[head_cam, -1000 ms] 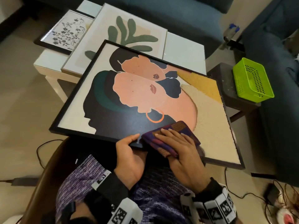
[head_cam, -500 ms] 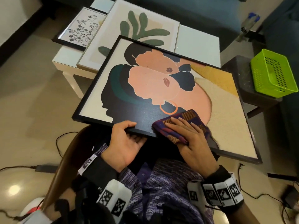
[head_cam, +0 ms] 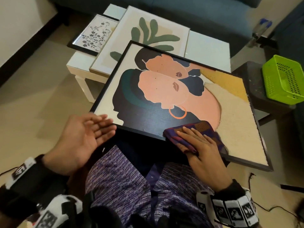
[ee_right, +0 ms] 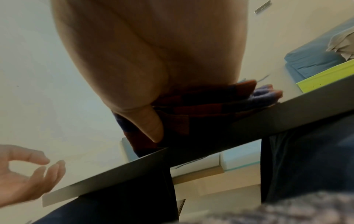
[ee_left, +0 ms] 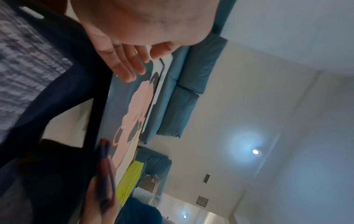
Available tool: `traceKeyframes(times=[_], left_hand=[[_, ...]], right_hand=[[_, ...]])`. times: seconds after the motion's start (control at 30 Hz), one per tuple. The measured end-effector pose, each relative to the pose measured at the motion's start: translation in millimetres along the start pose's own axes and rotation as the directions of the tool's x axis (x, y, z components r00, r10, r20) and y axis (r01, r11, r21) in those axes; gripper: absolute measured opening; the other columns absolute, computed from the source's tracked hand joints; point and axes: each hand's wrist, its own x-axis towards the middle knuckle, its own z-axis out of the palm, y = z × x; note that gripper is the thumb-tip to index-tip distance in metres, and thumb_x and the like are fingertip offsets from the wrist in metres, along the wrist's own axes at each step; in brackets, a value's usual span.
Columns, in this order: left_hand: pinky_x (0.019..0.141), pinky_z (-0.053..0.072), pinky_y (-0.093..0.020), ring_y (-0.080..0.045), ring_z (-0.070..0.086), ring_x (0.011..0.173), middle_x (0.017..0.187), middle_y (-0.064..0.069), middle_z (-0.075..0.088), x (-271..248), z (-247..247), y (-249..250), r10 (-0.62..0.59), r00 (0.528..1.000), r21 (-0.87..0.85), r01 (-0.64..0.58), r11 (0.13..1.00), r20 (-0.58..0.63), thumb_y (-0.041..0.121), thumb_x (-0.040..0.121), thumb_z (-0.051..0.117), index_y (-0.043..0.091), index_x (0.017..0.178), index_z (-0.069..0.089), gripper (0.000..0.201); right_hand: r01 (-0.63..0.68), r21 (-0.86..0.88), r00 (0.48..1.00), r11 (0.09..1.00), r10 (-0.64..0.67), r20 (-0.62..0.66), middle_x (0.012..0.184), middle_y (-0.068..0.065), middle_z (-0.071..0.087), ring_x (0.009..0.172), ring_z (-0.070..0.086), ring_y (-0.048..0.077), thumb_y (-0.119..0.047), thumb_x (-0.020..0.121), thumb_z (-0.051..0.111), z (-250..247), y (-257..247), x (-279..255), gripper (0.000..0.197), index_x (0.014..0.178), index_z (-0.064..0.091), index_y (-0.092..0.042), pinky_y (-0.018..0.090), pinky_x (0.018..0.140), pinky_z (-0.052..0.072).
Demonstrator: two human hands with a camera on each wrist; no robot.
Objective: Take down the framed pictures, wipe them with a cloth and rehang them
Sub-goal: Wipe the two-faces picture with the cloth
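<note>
Black-framed picture (head_cam: pixel 189 102) on lap, under right grip (head_cam: pixel 204 150) pressing flat on cloth (head_cam: pixel 194 135). Left grip (head_cam: pixel 79 137) open, holding nothing, beside frame corner. Could slide off lap if pushed hard.

Left hand (head_cam: pixel 82 137) motion-blurred; cloth (head_cam: pixel 195 135) partly hidden under right hand (head_cam: pixel 202 150); leaf picture (head_cam: pixel 148 38) overlapped.
</note>
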Motion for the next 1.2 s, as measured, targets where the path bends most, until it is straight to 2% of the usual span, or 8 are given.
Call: traceKeyframes(times=[0.17,0.3,0.4,0.53,0.67,0.9,1.07,1.2], left_hand=[[0.07,0.058,-0.022,-0.018,0.068,0.08,0.09,-0.005,0.072,45,20,19,0.407,0.909,0.244,-0.377,0.894,-0.086,0.003,0.095,0.055,0.01,0.097,0.072,0.018],[0.079,0.055,-0.022,-0.011,0.066,0.09,0.095,0.007,0.072,83,23,30,0.563,0.825,0.53,-0.456,0.715,-0.051,0.009,0.091,0.067,0.021,0.098,0.074,0.016],[0.077,0.048,-0.021,-0.013,0.064,0.096,0.101,0.006,0.067,99,20,34,0.434,0.901,0.672,-0.327,0.664,0.01,0.019,0.093,0.075,0.018,0.107,0.068,0.015],[0.068,0.059,-0.029,-0.024,0.076,0.08,0.109,-0.019,0.079,107,13,42,0.083,0.995,0.632,-0.099,0.768,0.055,0.032,0.095,0.076,0.008,0.115,0.076,0.031],[0.049,0.059,-0.028,-0.019,0.074,0.057,0.09,-0.014,0.077,110,12,33,0.19,0.98,0.486,-0.139,0.863,-0.057,0.029,0.101,0.07,0.005,0.113,0.074,0.028],[0.063,0.064,-0.033,-0.026,0.076,0.077,0.106,-0.019,0.078,84,-1,4,0.273,0.955,0.354,-0.219,0.909,-0.111,0.029,0.101,0.071,-0.002,0.116,0.075,0.035],[0.067,0.066,-0.035,-0.021,0.078,0.075,0.101,-0.013,0.081,63,-6,-20,0.243,0.951,0.251,-0.192,0.949,-0.189,0.025,0.101,0.072,0.003,0.104,0.077,0.023],[0.078,0.065,-0.04,-0.029,0.078,0.084,0.108,-0.019,0.079,56,2,-36,0.211,0.958,0.171,-0.179,0.969,-0.195,0.026,0.102,0.07,0.001,0.108,0.076,0.026]], right_hand=[[0.012,0.023,1.0,1.0,-0.011,-0.023,0.153,-0.025,0.041,0.147,0.025,-0.005,-0.023,0.087,0.06,3,6,3,0.059,0.137,0.052,-0.052,0.046,0.121,0.025],[0.032,0.04,0.999,0.999,-0.031,-0.02,0.153,-0.026,0.041,0.147,0.024,-0.006,-0.023,0.085,0.061,3,8,3,0.063,0.134,0.047,-0.061,0.047,0.12,0.025],[0.034,0.045,0.999,0.998,-0.033,-0.03,0.152,-0.026,0.041,0.147,0.026,-0.004,-0.023,0.083,0.062,3,9,3,0.065,0.136,0.048,-0.059,0.049,0.12,0.027],[0.03,0.039,0.999,0.999,-0.028,-0.047,0.151,-0.026,0.044,0.146,0.03,-0.002,-0.027,0.077,0.059,2,10,1,0.066,0.137,0.051,-0.053,0.05,0.118,0.029],[0.007,0.055,0.998,0.998,-0.004,-0.061,0.15,-0.025,0.046,0.146,0.031,-0.002,-0.024,0.076,0.059,0,9,0,0.065,0.136,0.056,-0.048,0.048,0.119,0.027],[-0.023,0.104,0.998,0.994,0.029,-0.058,0.149,-0.023,0.047,0.146,0.031,-0.002,-0.043,0.081,0.042,-4,9,4,0.054,0.133,0.057,-0.051,0.044,0.12,0.025],[0.018,0.064,0.999,0.998,-0.016,-0.03,0.15,-0.02,0.048,0.146,0.034,0.002,-0.03,0.082,0.051,-4,5,14,0.056,0.136,0.058,-0.045,0.048,0.119,0.027],[0.039,0.007,0.999,0.999,-0.039,0.032,0.151,-0.023,0.045,0.147,0.028,-0.001,-0.029,0.083,0.055,-3,-6,18,0.056,0.137,0.056,-0.046,0.038,0.121,0.019]])
